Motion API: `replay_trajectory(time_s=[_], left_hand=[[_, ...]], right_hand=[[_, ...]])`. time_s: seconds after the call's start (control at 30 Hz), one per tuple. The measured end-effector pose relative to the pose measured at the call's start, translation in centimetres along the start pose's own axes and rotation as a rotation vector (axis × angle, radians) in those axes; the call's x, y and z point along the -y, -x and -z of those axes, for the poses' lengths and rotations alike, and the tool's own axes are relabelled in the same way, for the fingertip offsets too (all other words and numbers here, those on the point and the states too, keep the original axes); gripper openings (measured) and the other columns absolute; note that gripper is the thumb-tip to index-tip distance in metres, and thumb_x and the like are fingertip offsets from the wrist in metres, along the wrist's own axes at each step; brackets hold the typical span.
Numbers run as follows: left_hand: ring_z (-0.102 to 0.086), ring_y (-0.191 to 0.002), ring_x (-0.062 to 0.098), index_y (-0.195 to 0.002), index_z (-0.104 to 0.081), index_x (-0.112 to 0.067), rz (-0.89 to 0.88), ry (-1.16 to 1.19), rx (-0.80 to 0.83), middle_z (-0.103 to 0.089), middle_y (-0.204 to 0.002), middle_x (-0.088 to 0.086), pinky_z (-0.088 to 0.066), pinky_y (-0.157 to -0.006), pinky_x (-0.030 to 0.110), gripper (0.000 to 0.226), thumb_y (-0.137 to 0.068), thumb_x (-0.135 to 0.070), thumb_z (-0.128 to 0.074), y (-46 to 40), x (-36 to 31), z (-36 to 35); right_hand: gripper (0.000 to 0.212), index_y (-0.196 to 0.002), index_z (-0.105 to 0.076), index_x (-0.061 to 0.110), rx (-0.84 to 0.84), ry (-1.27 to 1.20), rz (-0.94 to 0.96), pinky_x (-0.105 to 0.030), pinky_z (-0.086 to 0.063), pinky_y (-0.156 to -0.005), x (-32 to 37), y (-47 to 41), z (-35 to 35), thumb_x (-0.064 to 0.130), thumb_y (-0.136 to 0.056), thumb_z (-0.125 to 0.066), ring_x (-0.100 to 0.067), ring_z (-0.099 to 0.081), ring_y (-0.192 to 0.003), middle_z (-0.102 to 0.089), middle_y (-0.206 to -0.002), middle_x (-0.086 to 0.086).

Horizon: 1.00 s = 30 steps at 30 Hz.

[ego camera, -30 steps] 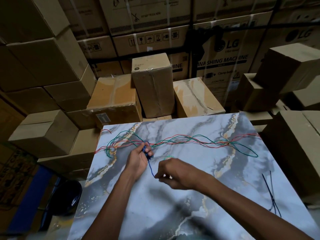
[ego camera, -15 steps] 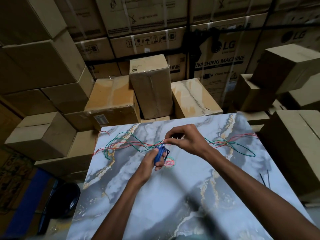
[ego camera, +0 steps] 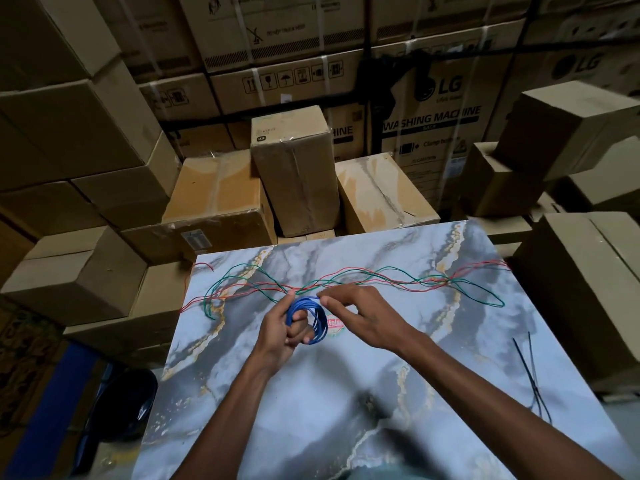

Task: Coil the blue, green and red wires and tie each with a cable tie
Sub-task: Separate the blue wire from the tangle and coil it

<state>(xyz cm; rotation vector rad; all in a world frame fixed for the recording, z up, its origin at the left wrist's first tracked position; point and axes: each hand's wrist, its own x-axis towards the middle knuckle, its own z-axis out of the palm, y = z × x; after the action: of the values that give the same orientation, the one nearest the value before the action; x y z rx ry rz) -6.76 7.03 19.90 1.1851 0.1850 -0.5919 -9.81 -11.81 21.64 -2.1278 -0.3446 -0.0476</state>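
On the marbled tabletop, nearest the camera, the left hand gripped a springy blue wire wound into round loops, while the right hand pinched the coil's top strand. Released before tying, I judged, the stiff loops could spring open. Thin black cable ties lay well apart at the right edge. Farther back, slender green wire and red wire lay tangled in wavy lines before matte cardboard boxes.

Blue wire coil in left hand
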Motion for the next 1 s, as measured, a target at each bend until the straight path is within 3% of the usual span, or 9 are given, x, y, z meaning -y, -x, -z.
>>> replay_trajectory(time_s=[0.07,0.17,0.23,0.33,0.5,0.57,0.73,0.83,1.0], left_hand=[[-0.015,-0.030,0.012,-0.051,-0.041,-0.014,0.031,0.049,-0.006,-0.017,-0.034,-0.002,-0.032,-0.044,0.028,0.058,-0.103,-0.039,-0.037,0.0,-0.2,0.2],[-0.015,-0.028,0.011,-0.045,-0.041,-0.016,0.047,0.075,-0.023,-0.018,-0.032,-0.001,-0.031,-0.041,0.026,0.059,-0.102,-0.034,-0.038,0.1,-0.3,0.1],[-0.015,-0.027,0.011,-0.044,-0.040,-0.016,0.060,0.077,-0.033,-0.018,-0.032,-0.001,-0.026,-0.040,0.026,0.059,-0.101,-0.034,-0.039,0.2,-0.4,0.1],[-0.015,-0.028,0.011,-0.046,-0.039,-0.017,0.074,0.067,-0.019,-0.018,-0.033,-0.001,-0.026,-0.042,0.027,0.056,-0.098,-0.035,-0.042,0.3,-0.3,0.4],[-0.015,-0.027,0.013,-0.046,-0.038,-0.016,0.077,0.066,0.049,-0.017,-0.032,-0.001,-0.033,-0.044,0.029,0.045,-0.084,-0.039,-0.050,0.4,0.0,0.6],[-0.015,-0.028,0.013,-0.048,-0.038,-0.016,0.072,0.050,0.066,-0.017,-0.032,-0.001,-0.037,-0.046,0.029,0.045,-0.086,-0.038,-0.048,0.3,0.1,0.3],[-0.019,-0.029,0.015,-0.059,-0.039,-0.013,0.057,0.004,0.015,-0.017,-0.035,-0.001,-0.045,-0.063,0.034,0.050,-0.104,-0.033,-0.032,-0.7,0.8,-0.4],[-0.025,-0.033,0.016,-0.065,-0.043,-0.009,0.047,0.032,-0.055,-0.020,-0.038,0.000,-0.042,-0.065,0.034,0.045,-0.105,-0.028,-0.033,-1.6,1.6,-0.9],[-0.044,-0.046,0.023,-0.084,-0.057,0.000,0.036,0.027,-0.007,-0.034,-0.049,0.006,-0.039,-0.063,0.035,0.048,-0.105,-0.037,-0.034,-2.5,2.5,-0.9]], right_hand=[[0.031,-0.125,-0.073,0.021,0.027,-0.014,-0.017,-0.020,-0.051,-0.094,0.1,0.2,-0.3,0.038,-0.104,-0.059,-0.003,-0.066,-0.106,-0.075,-0.118,0.007],[0.051,-0.141,-0.062,0.027,0.091,-0.065,-0.109,-0.030,-0.052,-0.103,-0.5,0.6,-1.3,0.053,-0.097,-0.062,0.001,-0.062,-0.117,-0.068,-0.134,0.010],[0.058,-0.143,-0.059,0.029,0.097,-0.126,-0.121,-0.032,-0.052,-0.104,-0.7,1.0,-2.1,0.055,-0.092,-0.068,0.002,-0.062,-0.120,-0.068,-0.133,0.014],[0.056,-0.139,-0.064,0.025,0.043,-0.287,-0.126,-0.032,-0.053,-0.104,-0.8,1.5,-2.9,0.043,-0.088,-0.079,-0.002,-0.067,-0.116,-0.072,-0.125,0.012],[0.042,-0.121,-0.071,0.013,-0.058,-0.567,-0.221,-0.047,-0.056,-0.101,-1.7,1.8,-4.0,0.028,-0.084,-0.085,-0.024,-0.075,-0.103,-0.078,-0.109,-0.006],[0.035,-0.117,-0.074,0.012,-0.088,-0.596,-0.238,-0.044,-0.056,-0.100,-2.0,1.7,-3.8,0.022,-0.084,-0.084,-0.024,-0.076,-0.100,-0.079,-0.104,-0.007],[0.025,-0.114,-0.080,0.018,-0.138,-0.499,-0.287,-0.034,-0.056,-0.095,-2.6,1.6,-3.4,0.016,-0.089,-0.078,-0.001,-0.069,-0.096,-0.080,-0.101,0.006],[0.022,-0.113,-0.080,0.022,-0.208,-0.323,-0.274,-0.030,-0.055,-0.089,-2.7,1.8,-3.5,0.018,-0.091,-0.075,0.006,-0.066,-0.093,-0.079,-0.102,0.011],[0.026,-0.117,-0.078,0.016,-0.223,0.003,-0.206,-0.016,-0.048,-0.069,-3.3,1.5,-2.7,0.021,-0.093,-0.071,-0.005,-0.071,-0.083,-0.079,-0.101,-0.006]])
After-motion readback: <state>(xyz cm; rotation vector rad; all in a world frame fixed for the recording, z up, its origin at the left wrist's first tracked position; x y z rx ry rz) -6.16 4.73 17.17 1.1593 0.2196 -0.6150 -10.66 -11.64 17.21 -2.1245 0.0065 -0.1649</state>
